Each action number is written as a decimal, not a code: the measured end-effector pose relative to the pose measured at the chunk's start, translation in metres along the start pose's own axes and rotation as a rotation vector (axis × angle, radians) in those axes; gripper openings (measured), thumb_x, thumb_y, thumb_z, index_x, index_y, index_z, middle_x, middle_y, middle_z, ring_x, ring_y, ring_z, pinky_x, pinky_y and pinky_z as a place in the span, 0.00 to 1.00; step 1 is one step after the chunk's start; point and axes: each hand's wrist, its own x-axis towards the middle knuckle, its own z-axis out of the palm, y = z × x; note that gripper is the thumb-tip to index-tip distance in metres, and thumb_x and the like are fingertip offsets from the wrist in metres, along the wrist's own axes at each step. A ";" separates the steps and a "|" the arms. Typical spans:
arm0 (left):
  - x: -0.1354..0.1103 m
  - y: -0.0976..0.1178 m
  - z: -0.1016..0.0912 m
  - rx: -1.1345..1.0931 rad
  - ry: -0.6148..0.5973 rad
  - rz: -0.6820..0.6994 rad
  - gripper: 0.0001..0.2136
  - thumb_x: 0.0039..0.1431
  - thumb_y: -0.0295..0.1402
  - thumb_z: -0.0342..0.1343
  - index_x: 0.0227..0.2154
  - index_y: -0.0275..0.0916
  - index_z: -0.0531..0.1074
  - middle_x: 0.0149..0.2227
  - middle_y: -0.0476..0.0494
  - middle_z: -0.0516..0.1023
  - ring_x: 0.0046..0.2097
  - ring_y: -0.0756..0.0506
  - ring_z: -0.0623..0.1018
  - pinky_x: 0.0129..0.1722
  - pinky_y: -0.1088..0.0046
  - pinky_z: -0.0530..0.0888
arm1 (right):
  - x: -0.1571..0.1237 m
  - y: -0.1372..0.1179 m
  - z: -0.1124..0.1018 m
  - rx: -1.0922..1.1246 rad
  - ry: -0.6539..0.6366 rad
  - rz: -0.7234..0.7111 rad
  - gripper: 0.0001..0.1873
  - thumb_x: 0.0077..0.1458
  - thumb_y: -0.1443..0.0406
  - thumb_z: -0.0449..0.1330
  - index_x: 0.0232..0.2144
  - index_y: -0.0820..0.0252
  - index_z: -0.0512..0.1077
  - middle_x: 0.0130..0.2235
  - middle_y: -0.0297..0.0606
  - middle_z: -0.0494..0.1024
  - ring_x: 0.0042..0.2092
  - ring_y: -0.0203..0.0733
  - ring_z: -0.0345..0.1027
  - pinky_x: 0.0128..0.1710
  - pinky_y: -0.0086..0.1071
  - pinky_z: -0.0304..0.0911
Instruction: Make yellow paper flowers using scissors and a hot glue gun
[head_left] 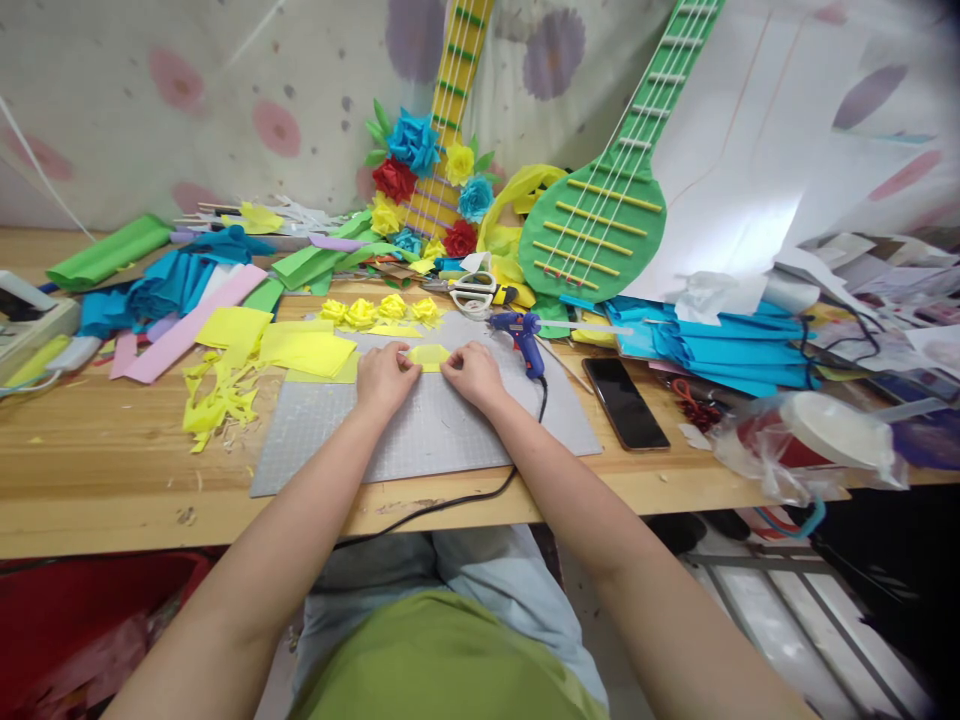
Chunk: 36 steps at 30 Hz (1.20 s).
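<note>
Between my two hands a small piece of yellow crepe paper (pixel 429 356) is held by its opposite ends, low over the grey cutting mat (pixel 420 430). My left hand (pixel 386 380) pinches its left end, and my right hand (pixel 474 374) pinches the right end. Just beyond them sits a row of several yellow paper flowers (pixel 376 313). Yellow paper sheets (pixel 309 350) lie left of my left hand. A blue glue gun (pixel 523 338) rests close to the right of my right hand, its black cord running under my right forearm.
White-handled scissors (pixel 474 292) lie behind the mat. A phone (pixel 625 402) is on the right, near a bagged cup (pixel 814 435). Yellow scraps (pixel 217 395) and blue paper (pixel 180 275) are on the left. Behind stand a green paper instrument (pixel 600 225) and a yellow one (pixel 450 90) with flowers.
</note>
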 end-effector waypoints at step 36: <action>-0.005 0.013 0.004 0.151 0.075 0.075 0.09 0.50 0.42 0.55 0.28 0.44 0.76 0.38 0.40 0.68 0.47 0.37 0.64 0.48 0.57 0.59 | -0.006 -0.009 -0.001 -0.175 0.035 -0.063 0.12 0.53 0.59 0.54 0.29 0.62 0.72 0.37 0.45 0.72 0.41 0.46 0.64 0.40 0.36 0.58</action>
